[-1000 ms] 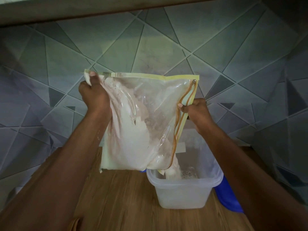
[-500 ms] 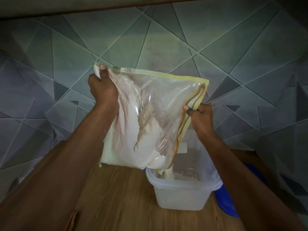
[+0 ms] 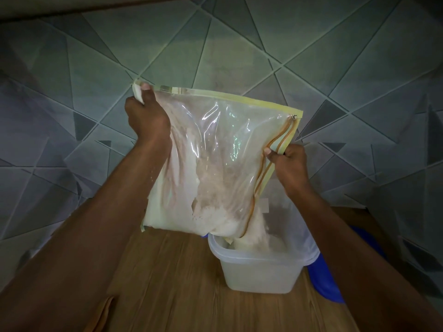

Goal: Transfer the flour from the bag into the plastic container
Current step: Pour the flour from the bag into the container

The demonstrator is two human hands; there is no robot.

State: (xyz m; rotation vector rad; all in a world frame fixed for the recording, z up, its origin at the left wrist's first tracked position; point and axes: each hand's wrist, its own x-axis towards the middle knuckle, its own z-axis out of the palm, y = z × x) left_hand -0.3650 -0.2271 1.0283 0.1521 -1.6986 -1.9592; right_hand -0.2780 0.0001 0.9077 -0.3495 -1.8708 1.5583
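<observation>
- The flour (image 3: 177, 207) lies mostly in the lower part of the clear zip bag (image 3: 215, 140). Some of it spills from the bag's low corner into the plastic container (image 3: 261, 271) beneath.
- The left hand (image 3: 146, 118) grips the bag's upper left corner, and the right hand (image 3: 287, 161) pinches the zipper edge.
- The container stands on a wooden counter (image 3: 172, 283), with a blue object (image 3: 326, 281) just beside it.
- Pouring appears to be under way with much flour left. The next move likely calls for lifting the left corner higher while keeping the opening over the container.
</observation>
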